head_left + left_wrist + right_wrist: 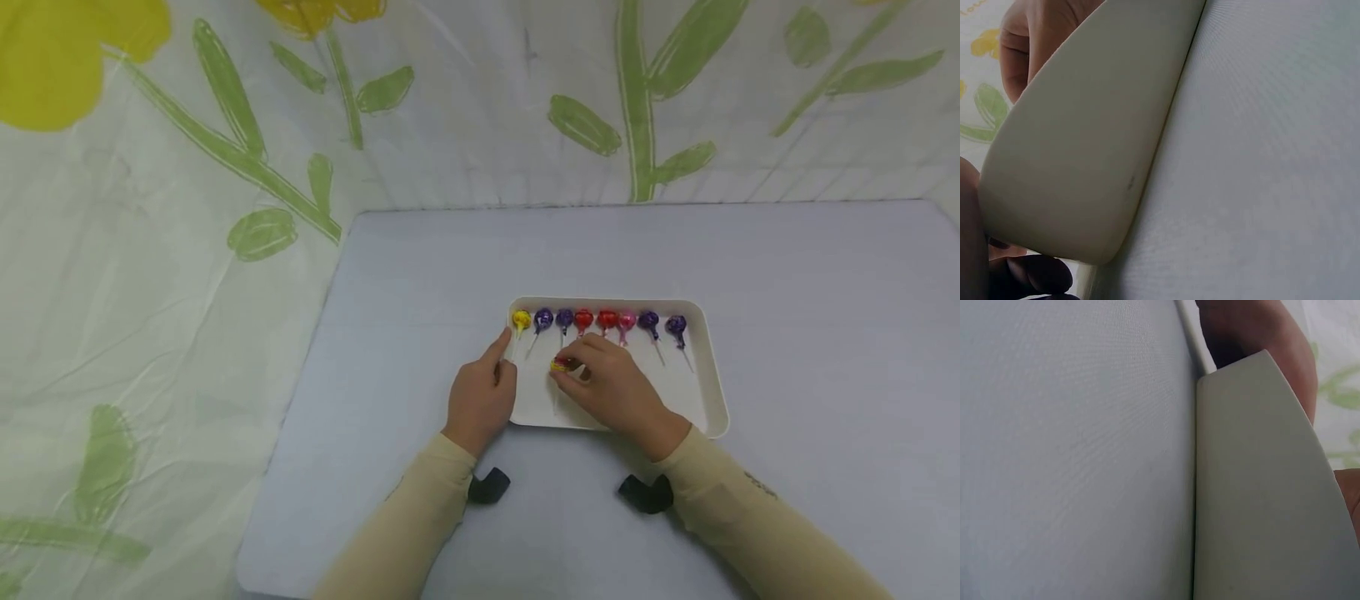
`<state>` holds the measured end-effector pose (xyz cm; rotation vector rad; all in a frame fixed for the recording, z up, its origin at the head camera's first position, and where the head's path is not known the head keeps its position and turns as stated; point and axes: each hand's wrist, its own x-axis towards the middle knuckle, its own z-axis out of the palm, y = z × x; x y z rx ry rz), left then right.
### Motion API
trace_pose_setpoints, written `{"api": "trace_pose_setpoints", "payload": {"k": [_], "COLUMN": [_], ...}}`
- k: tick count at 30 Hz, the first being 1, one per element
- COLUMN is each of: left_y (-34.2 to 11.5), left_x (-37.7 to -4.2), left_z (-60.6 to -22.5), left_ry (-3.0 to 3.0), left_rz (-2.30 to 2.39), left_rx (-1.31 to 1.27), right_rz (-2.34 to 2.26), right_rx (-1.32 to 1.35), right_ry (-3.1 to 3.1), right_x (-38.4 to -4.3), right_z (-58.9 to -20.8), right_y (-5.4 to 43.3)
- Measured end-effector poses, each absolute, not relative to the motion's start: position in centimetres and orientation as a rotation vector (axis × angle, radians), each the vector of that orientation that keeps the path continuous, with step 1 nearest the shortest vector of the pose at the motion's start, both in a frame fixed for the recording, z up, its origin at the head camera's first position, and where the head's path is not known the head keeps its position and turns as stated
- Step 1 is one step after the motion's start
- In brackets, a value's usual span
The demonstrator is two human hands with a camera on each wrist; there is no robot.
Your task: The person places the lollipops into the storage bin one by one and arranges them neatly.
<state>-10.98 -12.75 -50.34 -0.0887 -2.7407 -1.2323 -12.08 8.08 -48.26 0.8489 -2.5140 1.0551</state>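
Note:
A shallow white tray holds a row of wrapped lollipops along its far side. From left to right come a yellow lollipop, two purple ones, two red lollipops, a pink lollipop and two more purple lollipops. At the tray's left end, my left hand grips the rim, its index finger stretched along the edge. Over the tray's left half, my right hand pinches a yellow and red lollipop by its head. Its stick points toward me. The tray's side wall fills much of the left wrist view.
The tray lies on a pale table with rounded corners. Behind and to the left hangs a white sheet with painted yellow flowers and green leaves. Dark wrist devices sit under both sleeves, close to the tray's near side.

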Motion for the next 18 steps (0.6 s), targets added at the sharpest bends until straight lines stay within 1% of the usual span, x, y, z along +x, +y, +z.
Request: {"api": "trace_pose_setpoints", "payload": {"k": [18], "left_y": [-12.8], "left_x": [-10.9], "left_z": [-50.2], "left_ry": [-2.760], "left_rz": [-1.199], "left_rx": [-0.091], "right_rz": [1.058], "right_rx": [0.898], "right_ry": [-2.549], "right_x": [-12.5], "right_z": [-48.2], "right_y": [6.0]}}
